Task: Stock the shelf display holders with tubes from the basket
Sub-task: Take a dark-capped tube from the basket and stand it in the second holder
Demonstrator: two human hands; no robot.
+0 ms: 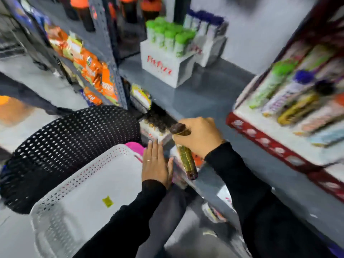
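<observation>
Olive-gold tube with a dark brown cap hangs upright in the right hand, fingers wrapped tight near its cap, above the shelf edge. Left hand lies flat, fingers extended, holding nothing, beside the white perforated plastic basket. Best lowered straight into a free holder slot.

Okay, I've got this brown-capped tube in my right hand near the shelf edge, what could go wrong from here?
1. The right hand grips the brown-capped tube only near its cap, so the long lower end hangs free and might knock the shelf edge.
2. The left hand lies flat by the tube, holding nothing; if the tube slips it may miss the white basket.
3. The picture is motion-blurred, so aiming could be off.
</observation>
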